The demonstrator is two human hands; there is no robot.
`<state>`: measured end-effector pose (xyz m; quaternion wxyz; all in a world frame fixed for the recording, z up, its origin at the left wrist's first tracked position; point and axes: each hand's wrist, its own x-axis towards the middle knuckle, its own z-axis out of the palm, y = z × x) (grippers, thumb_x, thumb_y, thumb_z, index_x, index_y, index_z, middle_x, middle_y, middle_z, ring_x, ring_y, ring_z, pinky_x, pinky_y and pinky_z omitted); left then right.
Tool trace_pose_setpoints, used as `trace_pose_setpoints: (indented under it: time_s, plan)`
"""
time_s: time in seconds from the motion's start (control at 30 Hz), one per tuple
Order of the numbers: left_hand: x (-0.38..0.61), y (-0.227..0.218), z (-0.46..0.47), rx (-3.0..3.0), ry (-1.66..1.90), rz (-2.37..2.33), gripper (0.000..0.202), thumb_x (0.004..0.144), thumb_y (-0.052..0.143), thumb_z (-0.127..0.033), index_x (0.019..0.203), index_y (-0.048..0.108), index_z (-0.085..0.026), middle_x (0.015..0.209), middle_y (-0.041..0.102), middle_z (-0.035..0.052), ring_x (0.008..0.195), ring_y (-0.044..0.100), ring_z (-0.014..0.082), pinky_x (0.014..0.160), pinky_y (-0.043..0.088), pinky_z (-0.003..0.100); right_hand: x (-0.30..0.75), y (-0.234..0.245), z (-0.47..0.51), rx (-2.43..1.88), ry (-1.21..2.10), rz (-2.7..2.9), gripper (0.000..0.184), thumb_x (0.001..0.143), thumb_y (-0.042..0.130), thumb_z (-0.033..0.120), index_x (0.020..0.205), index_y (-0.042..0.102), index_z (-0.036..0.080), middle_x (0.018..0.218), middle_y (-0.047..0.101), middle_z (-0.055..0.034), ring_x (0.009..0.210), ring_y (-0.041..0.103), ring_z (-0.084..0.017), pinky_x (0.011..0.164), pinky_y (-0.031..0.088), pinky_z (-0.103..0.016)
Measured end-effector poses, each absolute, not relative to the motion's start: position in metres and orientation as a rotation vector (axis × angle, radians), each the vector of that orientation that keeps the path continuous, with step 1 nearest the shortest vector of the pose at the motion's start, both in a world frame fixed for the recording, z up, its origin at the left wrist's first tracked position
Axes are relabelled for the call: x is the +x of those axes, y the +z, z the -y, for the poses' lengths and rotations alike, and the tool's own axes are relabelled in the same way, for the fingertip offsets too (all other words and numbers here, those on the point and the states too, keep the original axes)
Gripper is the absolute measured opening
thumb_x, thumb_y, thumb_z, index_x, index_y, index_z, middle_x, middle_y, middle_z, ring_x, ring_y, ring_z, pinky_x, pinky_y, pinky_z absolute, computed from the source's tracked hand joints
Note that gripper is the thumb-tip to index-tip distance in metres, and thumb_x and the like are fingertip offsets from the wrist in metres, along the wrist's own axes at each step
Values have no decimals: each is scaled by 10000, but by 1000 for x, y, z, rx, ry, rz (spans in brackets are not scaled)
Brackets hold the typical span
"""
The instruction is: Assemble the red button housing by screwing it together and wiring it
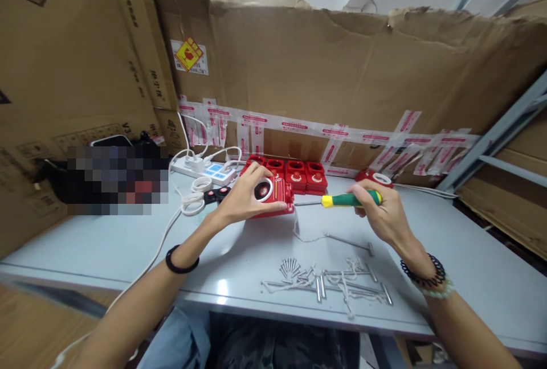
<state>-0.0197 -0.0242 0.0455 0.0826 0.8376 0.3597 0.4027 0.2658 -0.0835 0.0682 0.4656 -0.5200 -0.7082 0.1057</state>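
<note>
My left hand (245, 195) grips a red box-like device (278, 189) with a round black opening ringed in white, holding it tilted over the table. My right hand (380, 209) is closed round a screwdriver (348, 199) with a green and yellow handle. The screwdriver's shaft points left, and its tip meets the right end of the red device. A thin white cord (305, 239) hangs from that end and runs to a small metal hammer-like rod (350, 242) on the table.
Several similar red units (305, 178) stand behind the held one. Screws (289, 268), metal rods (359, 289) and cords lie near the front edge. White rings (193, 204) and a power strip (205, 169) are at left; cardboard (299, 73) walls the back.
</note>
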Motion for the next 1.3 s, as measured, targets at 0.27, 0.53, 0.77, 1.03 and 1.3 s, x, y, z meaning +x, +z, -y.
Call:
trace_pose_setpoints:
  time_s: [0.27, 0.53, 0.77, 1.03, 1.3]
  plan:
    - [-18, 46, 27, 2507, 1160, -1064, 509, 655, 719, -559, 941, 508, -195, 963, 497, 22, 897, 501, 201, 799, 428, 339, 265, 71, 85, -1215, 396, 1757, 221, 849, 530, 387, 734, 520, 199, 488, 525, 46, 450, 485, -111, 458, 409, -237]
    - [-18, 44, 25, 2501, 1163, -1063, 499, 647, 727, -543, 944, 513, -204, 969, 505, 27, 899, 505, 210, 800, 425, 345, 266, 64, 81, -1181, 490, 1659, 161, 825, 510, 373, 850, 537, 217, 497, 540, 54, 438, 462, -122, 429, 383, -245]
    - [-19, 43, 24, 2517, 1142, -1071, 504, 654, 723, -554, 941, 508, -200, 971, 500, 23, 896, 505, 200, 801, 425, 334, 261, 66, 79, -1330, 377, 1676, 373, 857, 500, 435, 572, 486, 195, 384, 456, 46, 367, 401, -91, 396, 337, -234]
    - [-18, 43, 24, 2511, 1129, -1088, 509, 647, 720, -559, 947, 510, -205, 974, 503, 25, 903, 510, 211, 802, 430, 349, 266, 67, 80, -1154, 594, 1661, 248, 741, 628, 305, 932, 498, 215, 547, 526, 83, 407, 493, -103, 393, 429, -231]
    - [-18, 40, 22, 2505, 1092, -1073, 480, 659, 726, -519, 952, 510, -206, 987, 502, 26, 911, 526, 209, 822, 432, 352, 263, 68, 79, -1399, 248, 1735, 405, 825, 546, 450, 528, 517, 176, 410, 423, 45, 399, 388, -80, 400, 306, -228]
